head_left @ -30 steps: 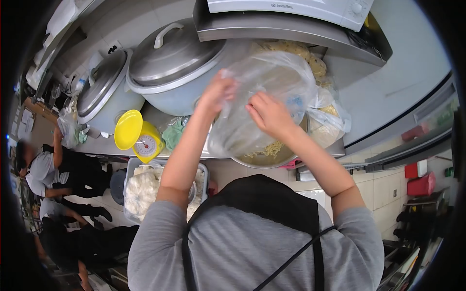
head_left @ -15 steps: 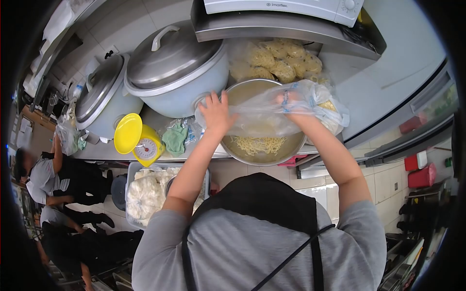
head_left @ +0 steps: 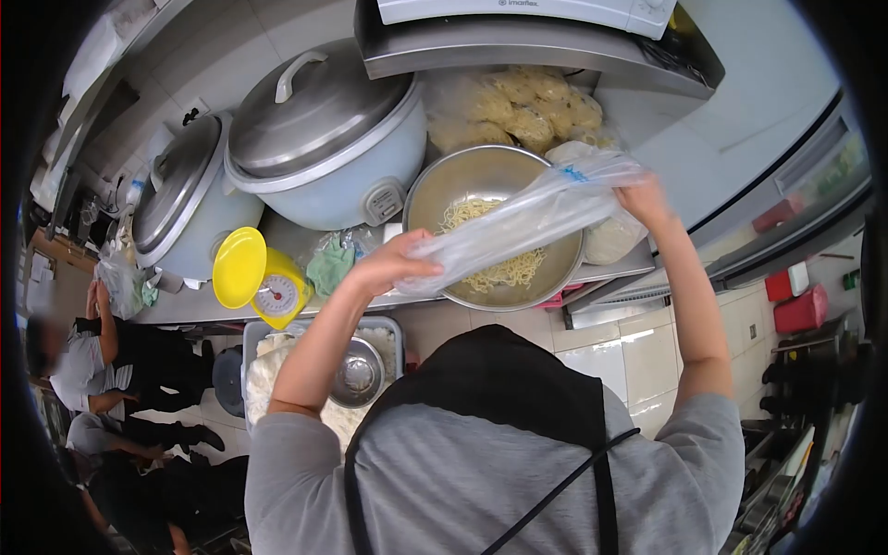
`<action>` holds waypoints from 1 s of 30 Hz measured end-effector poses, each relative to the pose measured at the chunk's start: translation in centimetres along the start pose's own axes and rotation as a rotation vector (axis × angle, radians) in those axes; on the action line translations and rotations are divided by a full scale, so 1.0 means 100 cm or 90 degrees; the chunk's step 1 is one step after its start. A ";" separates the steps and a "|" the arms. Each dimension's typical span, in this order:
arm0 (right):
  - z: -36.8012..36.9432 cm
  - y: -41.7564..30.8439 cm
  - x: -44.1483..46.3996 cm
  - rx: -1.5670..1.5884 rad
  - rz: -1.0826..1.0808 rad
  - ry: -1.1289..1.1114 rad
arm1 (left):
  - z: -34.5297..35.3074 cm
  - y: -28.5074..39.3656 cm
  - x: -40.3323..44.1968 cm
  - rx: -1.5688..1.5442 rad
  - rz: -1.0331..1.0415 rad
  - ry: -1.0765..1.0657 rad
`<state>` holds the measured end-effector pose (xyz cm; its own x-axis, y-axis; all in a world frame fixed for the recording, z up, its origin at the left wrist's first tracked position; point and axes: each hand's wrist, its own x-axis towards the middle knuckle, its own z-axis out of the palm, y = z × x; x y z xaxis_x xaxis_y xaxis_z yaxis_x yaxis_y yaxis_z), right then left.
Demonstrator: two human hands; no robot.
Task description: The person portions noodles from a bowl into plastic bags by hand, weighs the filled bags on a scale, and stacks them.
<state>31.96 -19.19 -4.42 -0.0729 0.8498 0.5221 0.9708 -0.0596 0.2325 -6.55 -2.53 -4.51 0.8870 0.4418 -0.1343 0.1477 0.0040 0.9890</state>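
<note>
A clear plastic bag (head_left: 518,231) is stretched between my two hands, slanting over a large metal bowl (head_left: 560,277). My left hand (head_left: 393,264) pinches its lower left end near the bowl's rim. At the upper right, my right hand (head_left: 645,199) grips the other end, fingers closed. Pale noodles (head_left: 504,274) lie in the bottom of the bowl, partly hidden behind the bag. Just right of the bowl sits another whitish plastic bag (head_left: 612,240), partly covered by the one I hold.
Bags of noodles (head_left: 527,106) are piled behind the bowl. Two lidded rice cookers (head_left: 319,120) stand left, with a yellow scale (head_left: 277,291) and green cloth (head_left: 330,266) in front. Below is a tub (head_left: 400,338) holding white contents and a small metal bowl (head_left: 357,373). Two people work at far left.
My hands have moved apart, the right one outward to the right and the left one down, pulling the bag taut. More noodles now show in the bowl.
</note>
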 end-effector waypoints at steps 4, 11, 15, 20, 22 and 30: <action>-0.051 -0.065 0.016 -0.024 -0.069 -0.228 | -0.075 -0.032 0.020 0.356 -0.036 0.369; -0.025 -0.115 0.000 0.162 -0.257 -0.155 | -0.143 -0.054 0.008 -0.643 -0.109 0.406; -0.007 -0.091 0.003 0.146 -0.133 -0.194 | -0.128 -0.044 -0.005 -0.668 0.050 0.128; -0.007 -0.057 0.032 0.154 0.104 -0.387 | -0.106 -0.046 0.021 -0.419 0.103 0.142; -0.003 -0.058 0.045 0.040 0.087 -0.413 | -0.085 -0.050 0.049 0.408 0.100 0.303; 0.071 -0.119 0.026 -0.004 -0.117 -0.657 | 0.034 -0.083 0.143 1.147 -0.310 0.072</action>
<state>21.81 -12.53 -11.62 0.0143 0.8800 -0.4747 0.9629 0.1158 0.2437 6.36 0.65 -14.88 0.6120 0.7436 -0.2695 0.6391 -0.6656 -0.3854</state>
